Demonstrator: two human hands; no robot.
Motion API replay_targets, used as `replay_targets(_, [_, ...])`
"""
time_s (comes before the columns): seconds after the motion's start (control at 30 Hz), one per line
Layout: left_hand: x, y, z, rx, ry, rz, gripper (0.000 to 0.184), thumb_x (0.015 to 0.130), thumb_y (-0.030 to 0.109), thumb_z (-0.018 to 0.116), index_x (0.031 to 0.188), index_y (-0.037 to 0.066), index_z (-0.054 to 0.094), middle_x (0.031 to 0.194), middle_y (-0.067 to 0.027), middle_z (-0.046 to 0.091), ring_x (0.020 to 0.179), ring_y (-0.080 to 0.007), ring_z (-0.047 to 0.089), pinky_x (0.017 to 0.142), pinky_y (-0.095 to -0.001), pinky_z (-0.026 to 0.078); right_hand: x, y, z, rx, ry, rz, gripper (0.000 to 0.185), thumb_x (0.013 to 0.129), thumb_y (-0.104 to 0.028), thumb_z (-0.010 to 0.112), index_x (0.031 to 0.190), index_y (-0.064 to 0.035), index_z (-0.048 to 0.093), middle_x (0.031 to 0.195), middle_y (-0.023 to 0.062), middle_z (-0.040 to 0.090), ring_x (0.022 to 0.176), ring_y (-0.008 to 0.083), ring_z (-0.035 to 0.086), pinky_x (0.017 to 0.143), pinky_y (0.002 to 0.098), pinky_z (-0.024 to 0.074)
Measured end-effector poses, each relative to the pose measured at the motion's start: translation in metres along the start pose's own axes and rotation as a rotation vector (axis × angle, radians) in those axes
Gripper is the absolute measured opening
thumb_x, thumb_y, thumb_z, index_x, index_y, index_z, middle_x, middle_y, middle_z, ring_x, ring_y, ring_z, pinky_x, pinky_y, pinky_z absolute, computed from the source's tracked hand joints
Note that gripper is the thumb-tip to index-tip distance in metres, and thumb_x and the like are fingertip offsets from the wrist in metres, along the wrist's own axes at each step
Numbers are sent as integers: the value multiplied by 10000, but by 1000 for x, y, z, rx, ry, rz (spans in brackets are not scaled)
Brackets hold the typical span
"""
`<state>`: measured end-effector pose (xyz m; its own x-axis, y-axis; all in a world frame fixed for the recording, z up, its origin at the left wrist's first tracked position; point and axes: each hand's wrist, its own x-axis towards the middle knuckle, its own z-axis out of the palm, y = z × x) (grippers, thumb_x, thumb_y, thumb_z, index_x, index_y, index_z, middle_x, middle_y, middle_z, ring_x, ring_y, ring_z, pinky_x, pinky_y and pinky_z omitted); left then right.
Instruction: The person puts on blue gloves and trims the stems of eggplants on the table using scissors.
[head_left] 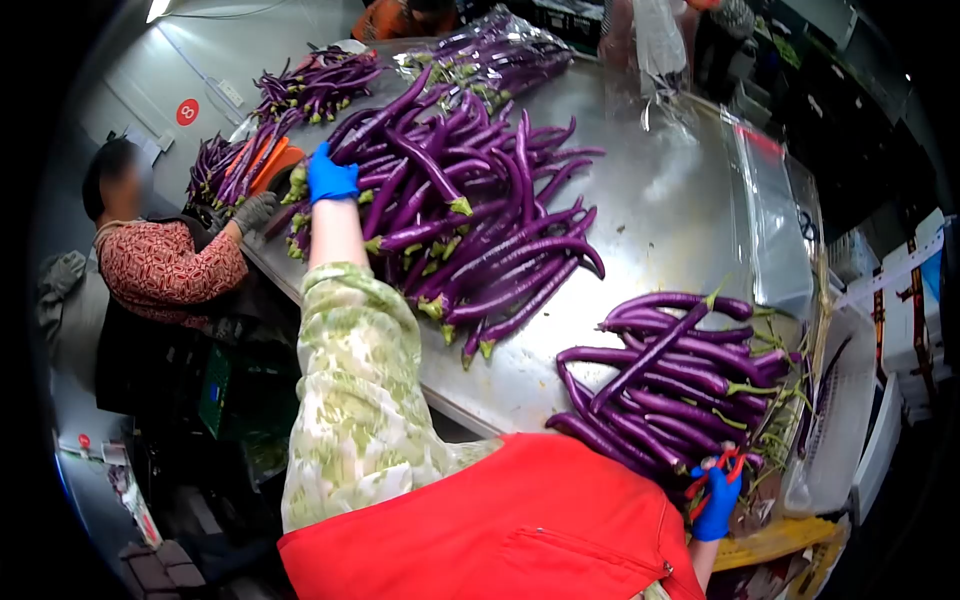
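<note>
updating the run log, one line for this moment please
left hand: at central eggplant pile | right hand: holding red tool

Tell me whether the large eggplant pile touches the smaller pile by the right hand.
Apart. The head view shows a strip of bare metal tabletop between the large eggplant pile and the smaller pile, with no eggplant bridging it.

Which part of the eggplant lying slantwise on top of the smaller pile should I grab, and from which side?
Probably grip that eggplant around mid-length, coming from above and closing across its slim body. It lies slantwise over other eggplants, its upper side uncovered, so the middle looks easy to reach. The left hand seems better suited, since the right hand holds a red-handled tool.
</note>
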<state>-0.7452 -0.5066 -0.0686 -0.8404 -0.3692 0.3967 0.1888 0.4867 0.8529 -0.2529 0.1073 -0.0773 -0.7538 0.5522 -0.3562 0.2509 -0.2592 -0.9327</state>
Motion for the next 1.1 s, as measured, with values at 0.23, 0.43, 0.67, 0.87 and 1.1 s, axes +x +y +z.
replay_targets(0.23, [-94, 142, 27, -449, 32, -216, 268, 897, 265, 567, 1061, 54, 591, 1032, -141, 625, 1007, -247, 596, 774, -357, 490, 3, 28, -16, 49, 22, -10, 498, 851, -89, 568, 1310, -50, 380, 875, 23, 536, 642, 82, 533, 442, 197, 367])
replay_targets(0.43, [-87, 168, 86, 1228, -1130, 542, 367, 717, 332, 679, 1031, 143, 646, 964, -117, 634, 904, -316, 597, 831, -441, 420, -2, 8, -3, 70, 15, -67, 459, 854, -105, 575, 1281, -23, 431, 897, 24, 543, 735, 75, 549, 548, 179, 400])
replay_targets(0.67, [-264, 279, 224, -9, -1267, 118, 410, 851, 237, 631, 1159, -28, 575, 987, -133, 649, 939, -196, 607, 839, -298, 462, 1, 29, -20, 215, 117, -13, 459, 857, -112, 583, 1272, 1, 422, 873, 40, 541, 734, 89, 553, 539, 188, 407])
replay_targets(0.87, [-365, 234, 353, -88, -1567, -70, 472, 744, 176, 705, 1144, -32, 565, 939, -99, 639, 820, -140, 587, 761, -282, 476, 3, 32, -27, 257, 106, -19, 484, 839, -62, 541, 1293, 3, 389, 933, 57, 542, 794, 129, 566, 614, 215, 435])
replay_targets(1.1, [-364, 273, 458, 216, -1383, 727, 416, 727, 193, 630, 1096, 3, 602, 920, -200, 639, 875, -298, 619, 803, -364, 473, 16, 33, -27, 394, 113, 64, 470, 799, 19, 580, 1251, -9, 450, 891, 16, 489, 820, 79, 470, 744, 222, 430])
